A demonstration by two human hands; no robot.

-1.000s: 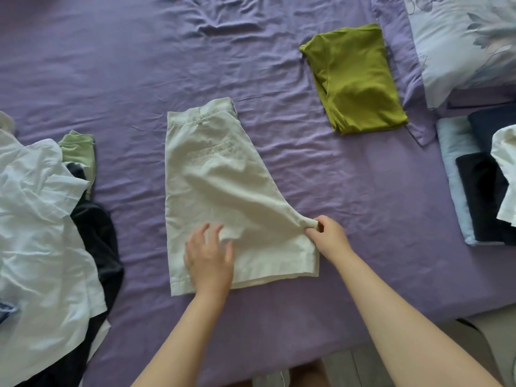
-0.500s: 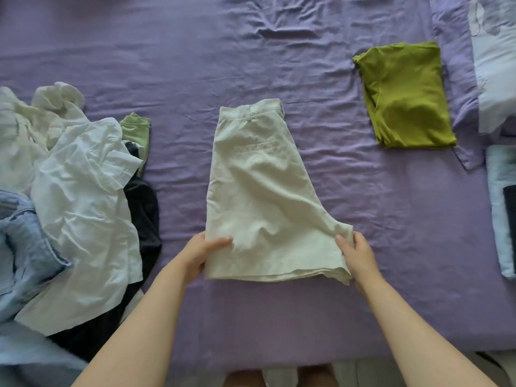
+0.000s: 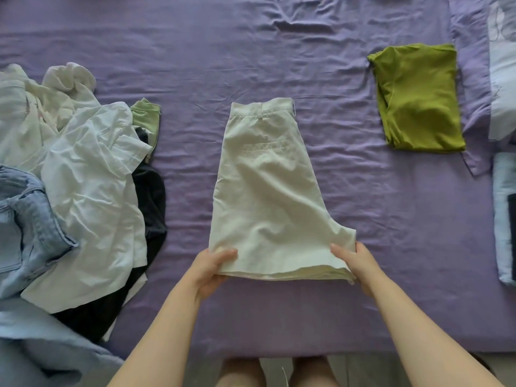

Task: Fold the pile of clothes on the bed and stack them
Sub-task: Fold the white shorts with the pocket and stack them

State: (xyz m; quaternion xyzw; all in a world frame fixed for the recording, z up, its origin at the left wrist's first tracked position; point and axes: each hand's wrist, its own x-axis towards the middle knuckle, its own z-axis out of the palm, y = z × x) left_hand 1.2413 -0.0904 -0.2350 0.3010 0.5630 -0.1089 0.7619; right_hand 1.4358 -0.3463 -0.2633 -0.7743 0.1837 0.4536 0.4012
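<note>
Both hands grip the hem of the cream shorts (image 3: 268, 196): left hand (image 3: 208, 268) at the near left corner, right hand (image 3: 356, 265) at the near right corner, thumbs on top. Shorts lie folded lengthwise at the bed's (image 3: 391, 247) near edge, centre, waistband away. Unfolded pile of clothes (image 3: 72, 185) sits along the left edge. Folded green top (image 3: 418, 99) lies toward the far right corner.

Purple bed (image 3: 195, 51): shorts (image 3: 268, 185), green top (image 3: 418, 99), pile (image 3: 83, 177).
</note>
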